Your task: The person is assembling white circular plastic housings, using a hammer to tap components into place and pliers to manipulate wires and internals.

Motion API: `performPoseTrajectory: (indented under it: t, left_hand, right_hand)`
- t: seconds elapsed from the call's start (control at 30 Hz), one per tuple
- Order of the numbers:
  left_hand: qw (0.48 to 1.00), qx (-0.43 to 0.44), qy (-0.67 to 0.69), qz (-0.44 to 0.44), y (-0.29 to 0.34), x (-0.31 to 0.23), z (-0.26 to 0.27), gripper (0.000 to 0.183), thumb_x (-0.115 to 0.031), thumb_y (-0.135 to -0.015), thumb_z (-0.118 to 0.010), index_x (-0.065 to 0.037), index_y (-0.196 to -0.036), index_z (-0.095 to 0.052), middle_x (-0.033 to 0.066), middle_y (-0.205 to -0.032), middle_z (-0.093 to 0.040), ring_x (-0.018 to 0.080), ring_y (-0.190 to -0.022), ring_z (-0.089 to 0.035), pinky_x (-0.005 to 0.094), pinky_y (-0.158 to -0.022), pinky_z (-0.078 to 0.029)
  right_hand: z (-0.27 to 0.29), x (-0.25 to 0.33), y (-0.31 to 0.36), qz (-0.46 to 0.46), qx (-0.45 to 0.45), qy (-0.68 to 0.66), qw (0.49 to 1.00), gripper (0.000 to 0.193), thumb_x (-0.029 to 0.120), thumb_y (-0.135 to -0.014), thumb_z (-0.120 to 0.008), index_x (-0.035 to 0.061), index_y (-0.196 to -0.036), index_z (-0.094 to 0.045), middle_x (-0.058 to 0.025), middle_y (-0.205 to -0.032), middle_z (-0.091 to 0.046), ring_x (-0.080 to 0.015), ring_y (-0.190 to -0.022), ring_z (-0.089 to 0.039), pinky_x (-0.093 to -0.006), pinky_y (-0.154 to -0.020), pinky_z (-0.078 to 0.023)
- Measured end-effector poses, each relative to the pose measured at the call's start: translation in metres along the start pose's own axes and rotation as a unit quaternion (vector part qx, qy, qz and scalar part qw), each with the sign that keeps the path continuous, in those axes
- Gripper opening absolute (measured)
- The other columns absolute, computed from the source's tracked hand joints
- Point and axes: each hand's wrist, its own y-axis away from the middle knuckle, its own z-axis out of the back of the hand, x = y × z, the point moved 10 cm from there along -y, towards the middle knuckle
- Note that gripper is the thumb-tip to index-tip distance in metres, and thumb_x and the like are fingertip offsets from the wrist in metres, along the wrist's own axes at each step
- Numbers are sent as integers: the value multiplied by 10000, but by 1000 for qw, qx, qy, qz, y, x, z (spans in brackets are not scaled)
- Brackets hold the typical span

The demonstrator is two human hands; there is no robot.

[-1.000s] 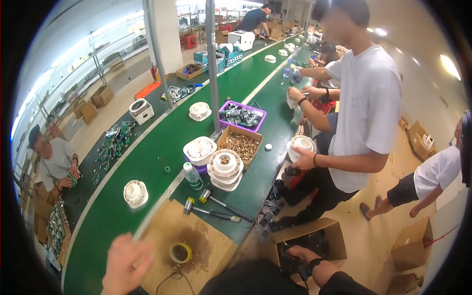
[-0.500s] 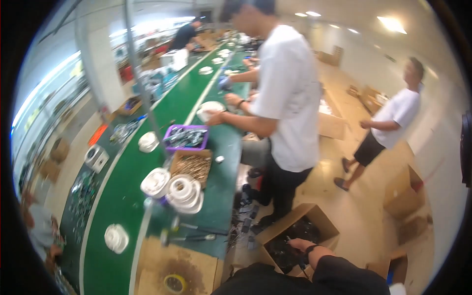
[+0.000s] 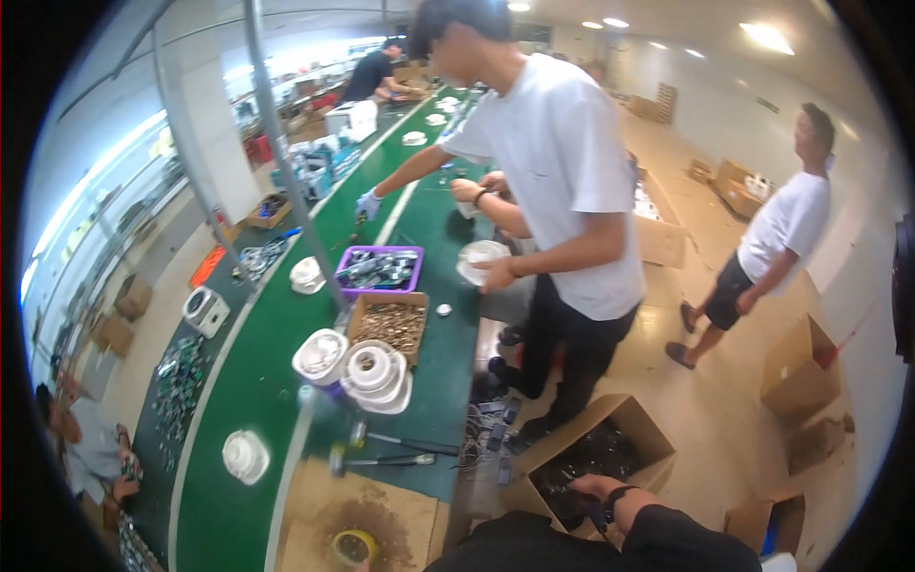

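Observation:
My right hand (image 3: 597, 488), with a dark band at the wrist, reaches down into an open cardboard box (image 3: 650, 477) at the lower right. Its fingers are bunched together among dark pieces (image 3: 602, 448) inside; what they hold, if anything, is too small to make out. My left hand is out of view. Left of the box is the green workbench, with a stained cardboard sheet (image 3: 310, 510) and a yellow tape roll (image 3: 355, 547) on it. Two hammers (image 3: 396, 461) lie just beyond the sheet.
White round housings (image 3: 376, 377) are stacked beside a box of small brass-coloured parts (image 3: 391, 324) and a purple bin (image 3: 419, 278). More housings sit on the green conveyor (image 3: 250, 381). A co-worker (image 3: 562, 172) stands ahead at the bench; another person (image 3: 791, 214) stands at right.
My right hand stays in the box, its fingers slightly lower. The near co-worker has stretched a gloved hand across the conveyor and drawn a white housing toward the bench edge. The view has shifted slightly.

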Motion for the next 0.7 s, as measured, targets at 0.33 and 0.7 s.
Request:
performPoseTrajectory:
  t: [0.33,0.7]
  left_hand:
    - [953,-239,188,6,21,29,9,538,-233,-943,-600,-6,-1407,-449,254,-1385,-498,377,-1341,-419,419,-1085,-362]
    - [988,-81,-8,134,27,45,-24,543,-303,-944,-587,-29,-1397,-468,260,-1404,-473,397,-1322,-433,433,-1099,-343]
  right_hand:
    - [-8,-18,-38,-41,54,37,997,293,321,-935,-552,64,-804,-602,-79,-696,-583,-217,-598,-566,-371,-545,-451]
    - [-26,7,0,-48,36,112,992,343,393,-890,-589,68,-993,-625,-63,-811,-593,-204,-654,-560,-376,-594,-444]
